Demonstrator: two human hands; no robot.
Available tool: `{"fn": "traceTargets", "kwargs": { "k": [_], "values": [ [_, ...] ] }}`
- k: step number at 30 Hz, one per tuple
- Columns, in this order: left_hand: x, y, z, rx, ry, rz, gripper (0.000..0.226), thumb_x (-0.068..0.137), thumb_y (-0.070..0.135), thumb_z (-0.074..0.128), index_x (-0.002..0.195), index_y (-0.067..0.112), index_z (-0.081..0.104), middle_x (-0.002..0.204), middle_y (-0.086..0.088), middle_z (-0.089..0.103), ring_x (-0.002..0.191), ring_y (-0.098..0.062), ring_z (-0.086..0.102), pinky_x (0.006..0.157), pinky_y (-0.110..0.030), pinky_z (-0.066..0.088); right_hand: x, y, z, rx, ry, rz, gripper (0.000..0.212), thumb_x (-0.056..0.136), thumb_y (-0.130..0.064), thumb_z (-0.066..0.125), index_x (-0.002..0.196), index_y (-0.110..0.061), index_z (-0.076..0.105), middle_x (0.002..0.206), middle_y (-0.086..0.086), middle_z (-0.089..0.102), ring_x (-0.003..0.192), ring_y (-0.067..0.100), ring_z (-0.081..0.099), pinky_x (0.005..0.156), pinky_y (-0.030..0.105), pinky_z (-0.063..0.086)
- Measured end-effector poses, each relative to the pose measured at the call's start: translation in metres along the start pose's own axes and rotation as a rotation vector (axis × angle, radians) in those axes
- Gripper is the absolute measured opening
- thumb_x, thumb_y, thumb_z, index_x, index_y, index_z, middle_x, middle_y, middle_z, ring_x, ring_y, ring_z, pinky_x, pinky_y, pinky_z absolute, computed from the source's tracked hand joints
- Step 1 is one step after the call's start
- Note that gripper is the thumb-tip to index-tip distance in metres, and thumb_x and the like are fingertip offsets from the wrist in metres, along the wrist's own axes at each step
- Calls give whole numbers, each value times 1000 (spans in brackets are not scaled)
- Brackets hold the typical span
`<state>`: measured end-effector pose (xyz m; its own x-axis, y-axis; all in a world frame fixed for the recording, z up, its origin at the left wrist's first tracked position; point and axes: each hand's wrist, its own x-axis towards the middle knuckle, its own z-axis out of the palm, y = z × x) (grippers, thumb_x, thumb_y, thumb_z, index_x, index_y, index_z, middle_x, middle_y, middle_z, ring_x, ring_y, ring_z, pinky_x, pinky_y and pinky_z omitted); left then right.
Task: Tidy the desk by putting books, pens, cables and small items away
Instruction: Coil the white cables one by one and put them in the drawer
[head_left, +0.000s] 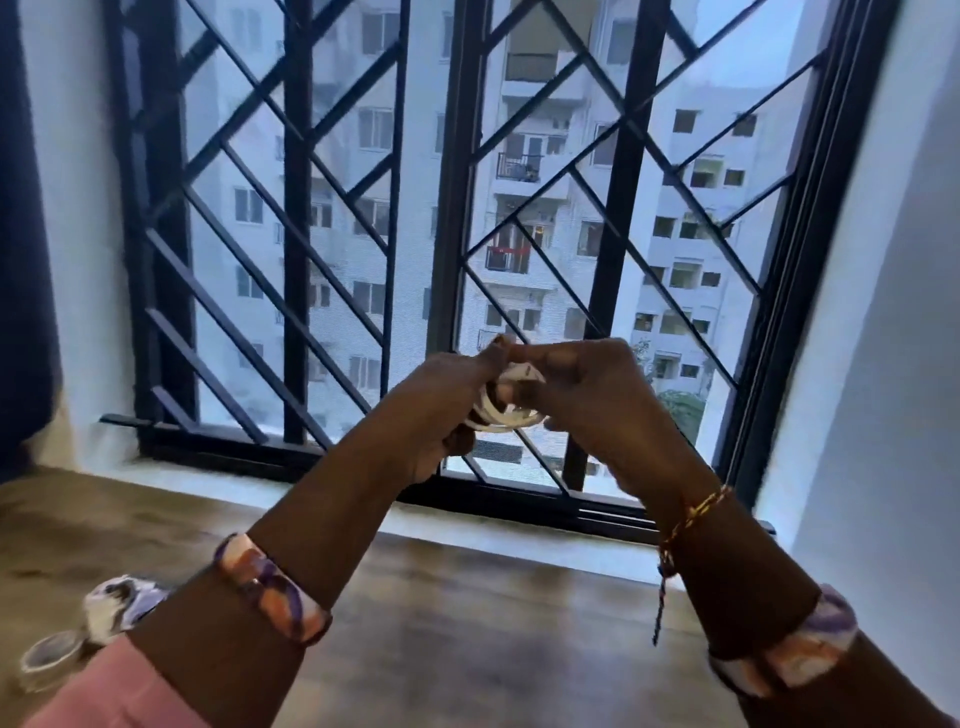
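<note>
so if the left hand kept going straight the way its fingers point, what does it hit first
The left hand points right, into the coiled white cable it grips, with the right hand directly beyond. So probably the cable, then the right hand's fingers; depth is hard to judge.

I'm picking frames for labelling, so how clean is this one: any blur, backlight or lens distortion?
Head view: daylight from the window backlights the scene, so the left hand and right hand look dark around the coiled white cable; the small items at the desk's left edge are smeared; the wide lens bends the window frame towards the edges.
</note>
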<state>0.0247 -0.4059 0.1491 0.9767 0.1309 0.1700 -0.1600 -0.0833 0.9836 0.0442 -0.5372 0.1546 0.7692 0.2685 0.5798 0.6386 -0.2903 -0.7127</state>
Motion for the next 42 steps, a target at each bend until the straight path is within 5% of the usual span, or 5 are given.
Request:
{"fn": "traceTargets", "kwargs": {
  "k": [15,24,30,35,42],
  "values": [
    [-62,-7,26,126,12,80,25,89,27,54,66,16,57,60,-2,54,52,-12,50,52,-22,42,-21,-17,7,400,361,108,28,93,-25,55,65,-17,54,65,8,50,67,23,47,65,40,40],
    [-167,1,7,966,369,719,67,79,7,69,139,13,41,110,-14,66,95,-27,64,82,-35,53,-104,-81,9,399,-161,199,25,92,-14,54,75,2,62,47,5,55,33,11,51,35,18,40],
    [-249,-5,-5,1491,491,455,67,97,19,39,149,17,-3,122,-10,58,105,-26,58,82,-31,44,-163,-112,31,613,-343,319,24,94,-14,52,86,6,64,62,11,60,44,15,57,41,22,48],
    [-311,0,-35,1528,645,543,56,61,1,79,114,-3,62,65,-17,67,50,-33,63,42,-30,47,-203,-160,40,765,-494,417,23,94,-13,51,78,0,62,57,7,59,47,15,56,45,23,51],
    [-367,39,-82,1351,799,465,13,83,22,57,89,14,65,76,-7,67,70,-28,62,64,-37,53,-261,-217,54,423,-484,65,37,81,-32,67,114,-14,62,94,2,70,82,10,68,75,28,57]
  ]
}}
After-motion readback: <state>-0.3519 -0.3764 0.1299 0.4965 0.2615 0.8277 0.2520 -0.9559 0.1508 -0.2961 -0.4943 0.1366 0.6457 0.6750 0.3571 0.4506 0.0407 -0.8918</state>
